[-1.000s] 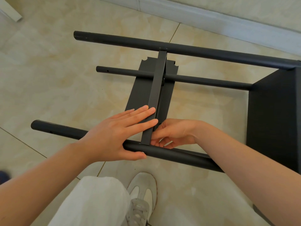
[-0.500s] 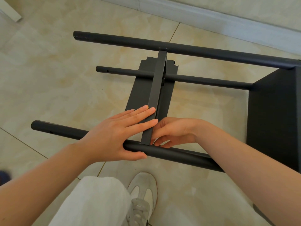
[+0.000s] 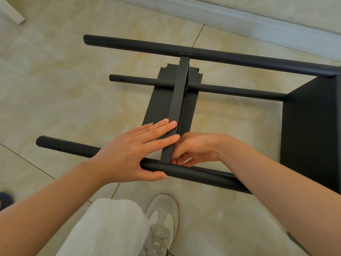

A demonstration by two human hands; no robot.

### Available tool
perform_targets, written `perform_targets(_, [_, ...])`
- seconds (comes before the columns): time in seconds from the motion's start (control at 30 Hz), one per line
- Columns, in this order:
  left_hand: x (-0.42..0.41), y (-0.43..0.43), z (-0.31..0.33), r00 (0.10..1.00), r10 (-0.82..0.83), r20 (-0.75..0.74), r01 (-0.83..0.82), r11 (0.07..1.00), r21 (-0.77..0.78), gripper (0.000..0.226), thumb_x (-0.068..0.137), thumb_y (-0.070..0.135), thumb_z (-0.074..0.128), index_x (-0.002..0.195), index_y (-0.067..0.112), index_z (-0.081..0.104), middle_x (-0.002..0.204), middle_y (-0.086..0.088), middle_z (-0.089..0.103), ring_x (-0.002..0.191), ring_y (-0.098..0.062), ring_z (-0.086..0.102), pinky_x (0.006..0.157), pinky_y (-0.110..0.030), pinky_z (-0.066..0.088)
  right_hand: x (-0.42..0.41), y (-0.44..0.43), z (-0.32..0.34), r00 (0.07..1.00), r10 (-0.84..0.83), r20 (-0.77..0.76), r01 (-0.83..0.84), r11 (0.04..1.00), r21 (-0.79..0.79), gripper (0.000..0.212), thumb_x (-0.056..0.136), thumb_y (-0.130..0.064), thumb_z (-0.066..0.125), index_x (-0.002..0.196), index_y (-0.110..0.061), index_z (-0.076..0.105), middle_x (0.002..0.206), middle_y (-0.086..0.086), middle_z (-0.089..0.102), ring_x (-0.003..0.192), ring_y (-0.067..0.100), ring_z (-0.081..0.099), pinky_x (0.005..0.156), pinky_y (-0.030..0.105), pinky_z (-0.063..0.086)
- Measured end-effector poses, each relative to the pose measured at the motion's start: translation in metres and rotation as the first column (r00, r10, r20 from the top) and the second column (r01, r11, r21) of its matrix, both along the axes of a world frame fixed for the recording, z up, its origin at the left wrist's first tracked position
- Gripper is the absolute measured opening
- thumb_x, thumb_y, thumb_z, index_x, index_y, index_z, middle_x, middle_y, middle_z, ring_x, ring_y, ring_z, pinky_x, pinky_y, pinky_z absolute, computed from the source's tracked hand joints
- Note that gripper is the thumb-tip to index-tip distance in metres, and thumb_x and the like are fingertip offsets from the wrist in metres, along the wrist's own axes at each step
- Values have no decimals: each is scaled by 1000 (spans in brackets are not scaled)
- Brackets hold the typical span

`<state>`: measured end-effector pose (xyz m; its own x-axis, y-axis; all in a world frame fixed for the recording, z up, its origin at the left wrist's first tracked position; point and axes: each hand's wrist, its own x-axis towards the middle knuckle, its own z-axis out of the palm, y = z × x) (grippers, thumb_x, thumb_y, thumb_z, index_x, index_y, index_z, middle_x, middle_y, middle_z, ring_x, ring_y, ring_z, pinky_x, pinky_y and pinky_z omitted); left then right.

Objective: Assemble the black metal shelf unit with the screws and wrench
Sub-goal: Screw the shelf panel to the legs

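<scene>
The black metal shelf unit (image 3: 310, 126) lies on its side on the tiled floor (image 3: 55, 89). The left hand (image 3: 129, 154), fingers straight, presses flat on the edge of the middle shelf panel (image 3: 178, 93), with its thumb along the near pole (image 3: 203, 174). The right hand (image 3: 199, 146) curls its fingers at the joint between panel and pole; whether they grip anything cannot be told.

right hand (image 3: 200, 147) fingers partly hidden under shelf panel (image 3: 177, 100), end panel (image 3: 313, 135) cropped at right

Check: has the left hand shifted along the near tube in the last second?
No. The left hand lies where the panel meets the near tube, as before.
</scene>
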<state>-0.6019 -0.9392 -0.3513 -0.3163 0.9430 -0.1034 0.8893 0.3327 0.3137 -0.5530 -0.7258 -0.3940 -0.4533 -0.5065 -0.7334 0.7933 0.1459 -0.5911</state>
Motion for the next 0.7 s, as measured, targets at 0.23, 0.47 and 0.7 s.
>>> perform_targets(0.23, [0, -1, -1, 1000, -1, -7, 1, 1000, -2, 82, 89, 67, 53, 157, 25, 34, 168, 4, 19, 155, -11, 11, 125, -22, 9, -1, -2, 4, 1000, 17, 10, -17, 998, 64, 26, 92, -10, 63, 115, -1, 68, 100, 13, 64, 91, 22, 59, 102, 40, 48])
perform_targets(0.47, [2, -1, 2, 999, -17, -48, 15, 999, -40, 82, 91, 69, 48, 158, 24, 31, 169, 3, 15, 155, -11, 9, 124, -26, 12, 4, 9, 15, 994, 96, -56, -94, 994, 51, 23, 97, -19, 60, 116, -10, 68, 115, 13, 71, 106, 27, 68, 98, 39, 53])
perform_targets(0.7, [18, -1, 11, 996, 76, -39, -80, 991, -104, 79, 91, 71, 34, 157, 34, 14, 167, 13, 0, 151, 1, -12, 122, -30, -5, 14, 17, 43, 968, 213, -133, -192, 969, 156, 13, 95, -25, 63, 106, -22, 69, 111, 1, 72, 109, 22, 67, 100, 37, 52])
